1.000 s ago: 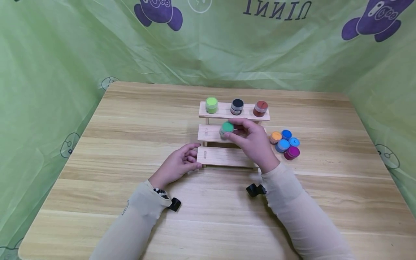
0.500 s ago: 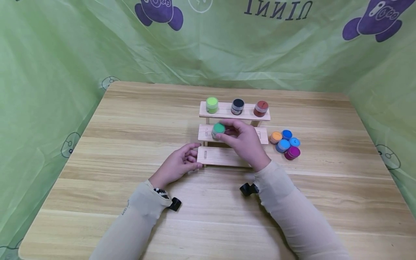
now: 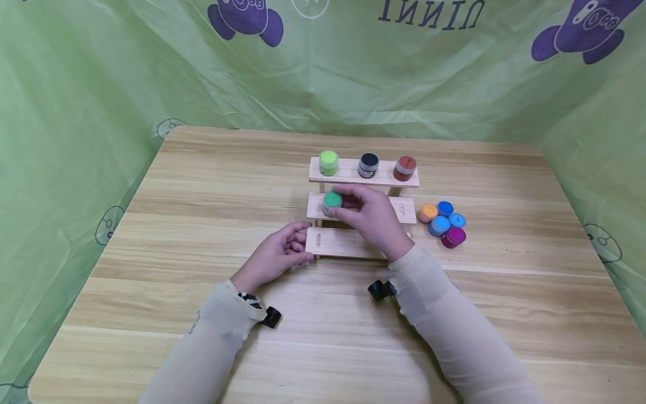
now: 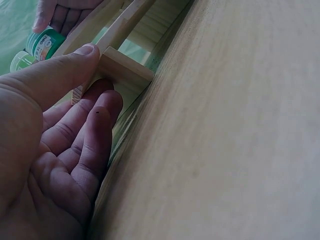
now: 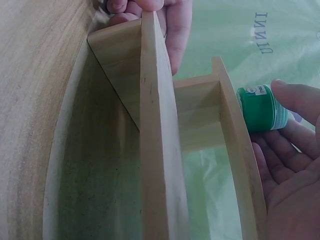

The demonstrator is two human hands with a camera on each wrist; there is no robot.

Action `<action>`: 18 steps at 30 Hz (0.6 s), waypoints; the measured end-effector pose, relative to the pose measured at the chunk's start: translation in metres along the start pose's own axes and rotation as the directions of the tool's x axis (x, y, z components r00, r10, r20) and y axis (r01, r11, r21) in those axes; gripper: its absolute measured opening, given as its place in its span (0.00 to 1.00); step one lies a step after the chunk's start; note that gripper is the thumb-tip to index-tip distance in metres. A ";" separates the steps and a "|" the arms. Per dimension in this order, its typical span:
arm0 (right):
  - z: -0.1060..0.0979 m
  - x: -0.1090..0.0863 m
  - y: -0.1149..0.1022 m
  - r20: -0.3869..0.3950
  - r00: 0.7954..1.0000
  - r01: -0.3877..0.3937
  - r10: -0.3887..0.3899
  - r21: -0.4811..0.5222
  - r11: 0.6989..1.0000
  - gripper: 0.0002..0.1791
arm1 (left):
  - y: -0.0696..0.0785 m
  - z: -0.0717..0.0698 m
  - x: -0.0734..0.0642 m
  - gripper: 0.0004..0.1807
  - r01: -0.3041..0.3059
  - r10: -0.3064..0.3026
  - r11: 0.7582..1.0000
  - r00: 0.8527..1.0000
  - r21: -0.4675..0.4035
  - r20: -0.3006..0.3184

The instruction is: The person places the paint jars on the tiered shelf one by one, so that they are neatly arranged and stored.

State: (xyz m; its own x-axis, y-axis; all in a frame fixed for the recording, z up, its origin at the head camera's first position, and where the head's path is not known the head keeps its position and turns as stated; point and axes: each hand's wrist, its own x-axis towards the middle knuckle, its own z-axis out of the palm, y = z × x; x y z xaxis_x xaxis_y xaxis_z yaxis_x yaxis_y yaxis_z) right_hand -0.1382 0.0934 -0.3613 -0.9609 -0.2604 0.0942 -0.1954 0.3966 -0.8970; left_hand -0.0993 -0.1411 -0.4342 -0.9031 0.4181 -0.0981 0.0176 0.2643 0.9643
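Note:
A three-step wooden display stand (image 3: 343, 243) stands on the table. My left hand (image 3: 275, 252) grips the left end of its lowest step; in the left wrist view the thumb (image 4: 82, 56) lies on the step's edge with the fingers below. My right hand (image 3: 372, 216) holds a small green paint jar (image 3: 332, 202) between thumb and fingers, at the left end of the middle step. In the right wrist view the jar (image 5: 262, 109) is upright relative to the step, its base at or against the surface. Fingers partly hide the jar's right side.
On the top step stand a light green jar (image 3: 328, 163), a black jar (image 3: 368, 165) and a dark red jar (image 3: 405, 168). Right of the stand cluster several more jars, among them an orange jar (image 3: 427, 213) and a purple jar (image 3: 453, 237). Green printed cloth (image 3: 323, 84) surrounds the table.
My right hand has carried the green paint jar leftward along the middle step to its left end. The left hand has kept its place on the stand.

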 end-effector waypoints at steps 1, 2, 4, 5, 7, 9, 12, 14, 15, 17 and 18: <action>0.000 0.000 0.000 0.003 1.000 -0.002 0.002 -0.003 1.000 0.25 | 0.000 0.000 0.000 0.37 0.000 0.000 1.000 1.000 -0.001 0.000; 0.001 0.001 -0.001 0.005 1.000 -0.002 0.002 -0.006 1.000 0.25 | 0.000 0.000 0.000 0.37 -0.001 0.001 1.000 1.000 -0.001 -0.001; 0.001 0.001 -0.002 0.009 1.000 -0.001 0.001 -0.011 1.000 0.25 | 0.000 0.000 0.000 0.37 -0.002 0.002 1.000 1.000 0.000 -0.001; 0.001 0.002 -0.002 0.010 1.000 0.000 0.000 -0.014 1.000 0.25 | 0.000 0.000 0.000 0.37 -0.003 0.003 1.000 1.000 0.000 -0.001; 0.002 0.002 -0.003 0.011 1.000 0.000 0.001 -0.022 1.000 0.25 | 0.000 0.000 0.000 0.37 -0.003 0.003 1.000 1.000 -0.001 0.000; 0.002 0.003 -0.004 0.012 1.000 0.000 0.001 -0.030 1.000 0.25 | 0.000 0.000 0.000 0.37 -0.002 0.002 1.000 1.000 -0.002 0.001; 0.003 0.004 -0.003 0.011 1.000 0.000 0.001 -0.036 0.999 0.24 | 0.001 0.000 -0.001 0.37 -0.001 0.001 1.000 1.000 -0.001 0.001; 0.004 0.004 -0.003 0.012 1.000 0.003 -0.003 -0.038 0.999 0.24 | 0.001 0.000 -0.001 0.37 0.000 0.000 1.000 1.000 0.002 -0.001; 0.004 0.004 -0.002 0.011 1.000 0.006 -0.005 -0.040 0.999 0.24 | 0.001 0.000 -0.001 0.36 0.001 -0.001 1.000 1.000 0.003 -0.001; 0.005 0.003 -0.002 0.003 1.000 0.008 -0.008 -0.044 0.999 0.24 | 0.001 0.000 0.000 0.36 0.000 0.000 1.000 1.000 0.004 0.001; 0.005 0.003 -0.001 -0.001 1.000 0.010 -0.010 -0.048 0.999 0.24 | 0.001 0.000 0.000 0.36 -0.001 0.001 1.000 1.000 0.005 0.002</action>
State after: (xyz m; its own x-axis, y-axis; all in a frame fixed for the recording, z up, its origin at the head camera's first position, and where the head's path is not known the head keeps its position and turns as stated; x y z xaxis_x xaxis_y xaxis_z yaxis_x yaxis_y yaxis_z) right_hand -0.1399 0.0880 -0.3621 -0.9590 -0.2635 0.1040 -0.2145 0.4356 -0.8742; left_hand -0.0991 -0.1409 -0.4327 -0.9022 0.4201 -0.0979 0.0202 0.2680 0.9632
